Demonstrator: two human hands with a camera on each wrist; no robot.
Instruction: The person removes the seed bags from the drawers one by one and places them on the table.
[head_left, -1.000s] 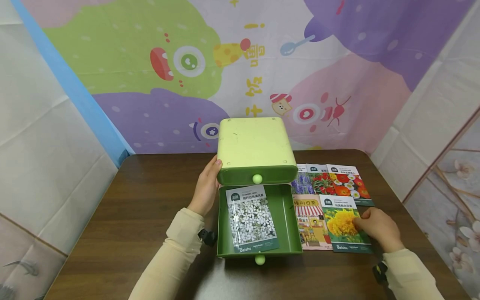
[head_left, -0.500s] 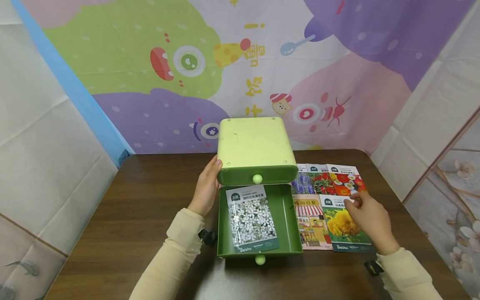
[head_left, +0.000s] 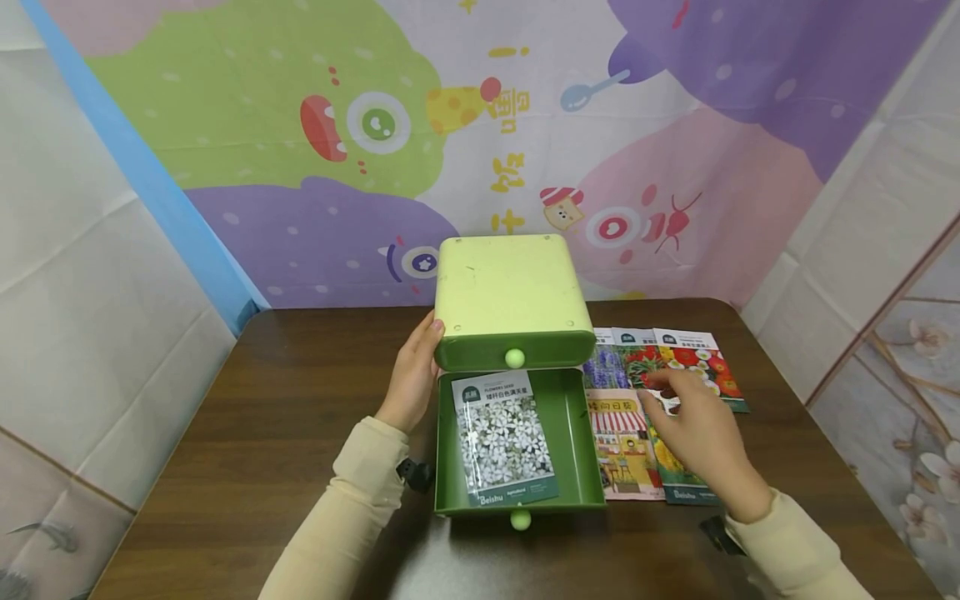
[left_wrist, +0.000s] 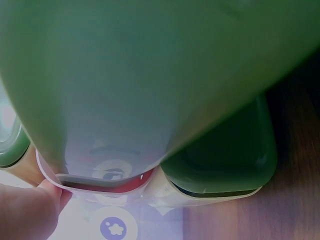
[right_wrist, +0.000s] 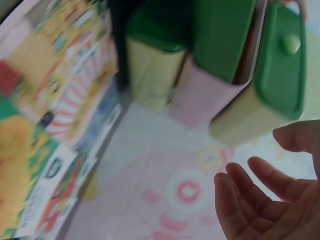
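Observation:
A small cabinet (head_left: 510, 283) with a pale yellow top stands on the table, its green middle drawer (head_left: 573, 467) pulled out. Inside the drawer lies a seed packet (head_left: 504, 442) printed with white flowers. My left hand (head_left: 408, 375) rests against the cabinet's left side, thumb at the front corner. Over the packets on the right hovers my right hand (head_left: 708, 442), empty, fingers loosely bent and thumb apart from them in the right wrist view. Beneath it, partly covered, is a yellow-flower seed packet (head_left: 690, 493). A pink packet with a striped awning (head_left: 622, 450) lies beside that one.
Behind these lie several more packets, among them a purple-flower packet (head_left: 605, 367) and a red-and-white-flower packet (head_left: 727, 387). The open drawer's round knob (head_left: 521, 520) sticks out toward me. A cartoon-printed cloth (head_left: 315, 242) hangs behind the table (head_left: 262, 467).
My right hand has left the right edge of the yellow-flower packet and moved up and left across its top. The left hand, cabinet and packets have stayed in place.

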